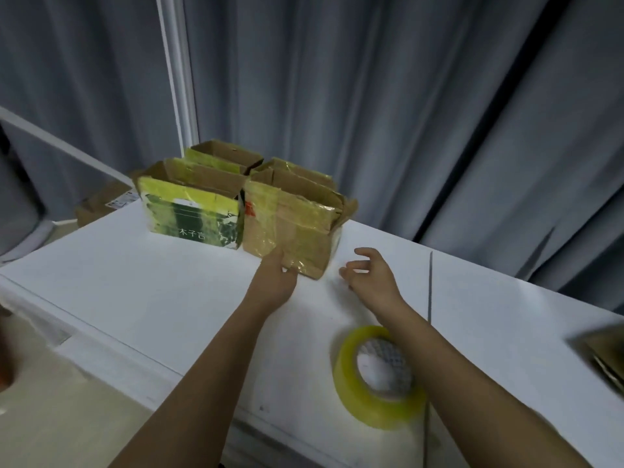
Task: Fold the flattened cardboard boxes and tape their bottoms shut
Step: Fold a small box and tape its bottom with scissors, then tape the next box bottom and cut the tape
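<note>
Currently, the white surface carries four folded cardboard boxes grouped at its far edge, in front of grey curtains. Nearest the person stands the brown box, wrapped in glossy tape, flaps raised; the green printed box touches its left side, and two more boxes stand directly behind. A roll of yellowish tape lies flat on the surface, near the right forearm. The left hand touches the brown box's near lower edge; how far its fingers curl cannot be told. The right hand hovers just beside that box, fingers loosely curled, grasping nothing.
</note>
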A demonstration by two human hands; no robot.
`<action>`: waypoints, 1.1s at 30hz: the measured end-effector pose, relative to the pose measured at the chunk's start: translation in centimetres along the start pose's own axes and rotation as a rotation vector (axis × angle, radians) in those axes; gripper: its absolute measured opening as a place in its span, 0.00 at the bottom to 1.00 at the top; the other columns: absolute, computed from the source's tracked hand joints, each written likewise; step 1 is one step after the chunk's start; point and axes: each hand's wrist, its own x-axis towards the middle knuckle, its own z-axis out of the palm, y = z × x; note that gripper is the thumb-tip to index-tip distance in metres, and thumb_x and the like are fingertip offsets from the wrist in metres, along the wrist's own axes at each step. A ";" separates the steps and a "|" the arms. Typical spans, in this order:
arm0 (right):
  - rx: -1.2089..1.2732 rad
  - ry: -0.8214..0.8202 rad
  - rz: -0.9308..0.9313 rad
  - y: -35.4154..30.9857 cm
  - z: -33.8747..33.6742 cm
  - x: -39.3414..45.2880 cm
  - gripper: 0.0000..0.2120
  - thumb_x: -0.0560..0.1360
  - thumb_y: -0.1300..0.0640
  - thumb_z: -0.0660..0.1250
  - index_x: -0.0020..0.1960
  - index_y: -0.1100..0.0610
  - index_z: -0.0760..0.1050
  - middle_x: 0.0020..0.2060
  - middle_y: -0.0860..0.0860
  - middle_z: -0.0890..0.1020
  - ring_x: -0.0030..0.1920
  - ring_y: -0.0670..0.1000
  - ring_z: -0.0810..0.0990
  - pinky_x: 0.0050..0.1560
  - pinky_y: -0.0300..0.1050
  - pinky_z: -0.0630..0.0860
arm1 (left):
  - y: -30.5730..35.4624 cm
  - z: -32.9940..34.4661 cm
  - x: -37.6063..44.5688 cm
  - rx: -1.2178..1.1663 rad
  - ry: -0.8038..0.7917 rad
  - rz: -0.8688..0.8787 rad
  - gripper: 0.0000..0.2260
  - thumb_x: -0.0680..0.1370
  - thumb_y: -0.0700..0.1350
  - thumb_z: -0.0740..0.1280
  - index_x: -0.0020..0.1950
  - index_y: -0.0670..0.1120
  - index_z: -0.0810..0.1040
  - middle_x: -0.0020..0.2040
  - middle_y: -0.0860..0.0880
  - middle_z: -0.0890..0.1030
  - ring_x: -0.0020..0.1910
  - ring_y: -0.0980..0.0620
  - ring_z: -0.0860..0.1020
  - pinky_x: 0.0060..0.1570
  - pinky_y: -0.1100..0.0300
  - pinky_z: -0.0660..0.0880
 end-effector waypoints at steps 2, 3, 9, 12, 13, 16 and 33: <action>0.070 0.032 -0.026 0.7 -2.8 -2.1 0.14 0.74 0.61 0.70 0.57 0.52 0.72 0.46 0.53 0.81 0.49 0.53 0.81 0.57 0.56 0.77 | 1.3 1.4 -1.0 0.010 -0.010 0.093 0.18 0.79 0.39 0.60 0.68 0.40 0.68 0.57 0.44 0.74 0.57 0.46 0.74 0.54 0.59 0.68; 0.084 0.051 -0.049 1.1 -4.4 -3.2 0.12 0.74 0.63 0.69 0.55 0.52 0.74 0.45 0.53 0.81 0.46 0.51 0.80 0.56 0.54 0.78 | 2.0 2.3 -1.5 0.014 -0.031 0.132 0.15 0.77 0.40 0.60 0.63 0.39 0.71 0.52 0.44 0.74 0.51 0.47 0.74 0.50 0.60 0.68; -0.065 0.215 -0.103 5.1 -15.3 -10.3 0.06 0.74 0.61 0.70 0.48 0.52 0.80 0.38 0.48 0.81 0.36 0.41 0.75 0.43 0.29 0.71 | 7.0 9.6 -6.4 0.048 -0.279 0.336 0.14 0.80 0.41 0.62 0.65 0.47 0.73 0.57 0.50 0.73 0.53 0.54 0.74 0.54 0.64 0.69; -0.150 0.317 -0.060 8.5 -20.0 -13.4 0.06 0.74 0.61 0.70 0.47 0.52 0.80 0.38 0.46 0.81 0.34 0.39 0.74 0.40 0.28 0.69 | 9.3 13.8 -8.7 0.038 -0.354 0.410 0.11 0.79 0.41 0.63 0.61 0.48 0.76 0.57 0.52 0.76 0.55 0.54 0.75 0.59 0.63 0.69; -0.188 0.362 -0.054 9.7 -21.8 -14.4 0.06 0.74 0.62 0.70 0.47 0.51 0.79 0.39 0.47 0.81 0.35 0.39 0.74 0.39 0.28 0.69 | 9.9 15.5 -9.5 0.033 -0.374 0.433 0.10 0.79 0.40 0.63 0.59 0.48 0.77 0.56 0.53 0.77 0.56 0.54 0.76 0.59 0.64 0.69; -0.273 0.506 -0.031 12.9 -26.2 -15.9 0.06 0.74 0.61 0.70 0.47 0.51 0.79 0.44 0.47 0.81 0.41 0.44 0.76 0.39 0.29 0.68 | 11.3 19.8 -11.4 0.019 -0.435 0.447 0.10 0.79 0.40 0.63 0.59 0.49 0.77 0.53 0.53 0.79 0.55 0.55 0.76 0.58 0.65 0.69; -0.805 0.858 0.148 20.4 -38.9 -17.5 0.25 0.75 0.67 0.59 0.71 0.56 0.68 0.73 0.57 0.65 0.66 0.65 0.67 0.51 0.61 0.74 | 14.6 34.4 -17.0 0.003 -0.605 0.314 0.10 0.79 0.41 0.62 0.60 0.49 0.75 0.56 0.49 0.79 0.55 0.50 0.78 0.45 0.73 0.70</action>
